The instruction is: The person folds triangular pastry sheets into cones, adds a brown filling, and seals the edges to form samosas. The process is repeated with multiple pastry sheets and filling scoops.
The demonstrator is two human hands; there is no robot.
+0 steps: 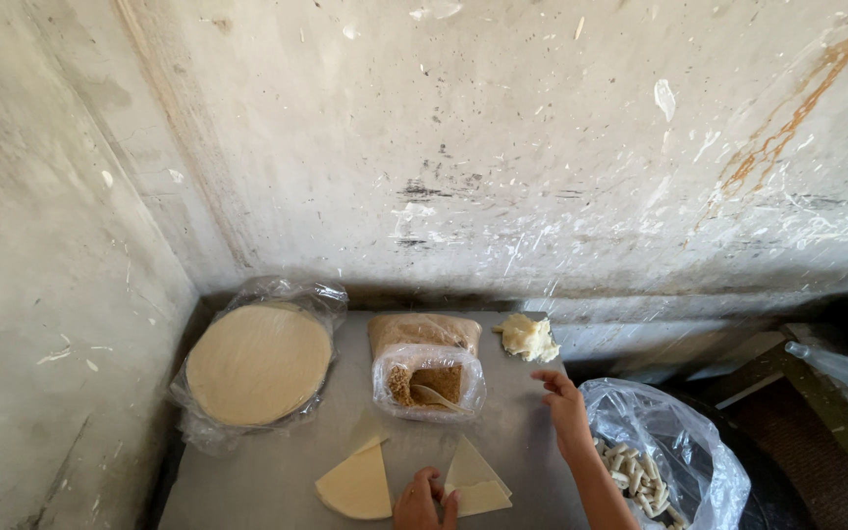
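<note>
Pale dough triangle (475, 481) is lying under the left hand (422, 503), whose curled fingers are pinching its edge; the right hand (563, 404) is hovering with fingers spread, reaching toward the dough lump (528, 338) just beyond it.

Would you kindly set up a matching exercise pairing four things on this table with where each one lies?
Things:
1. stack of round wrappers
2. lump of pale dough
3. bag of brown filling
4. folded triangular wrapper

Places:
A. far edge of the table, by the wall
B. at the left hand
C. left side, on clear plastic
D. middle of the table, spoon inside

Pairs: 1-C, 2-A, 3-D, 4-B
</note>
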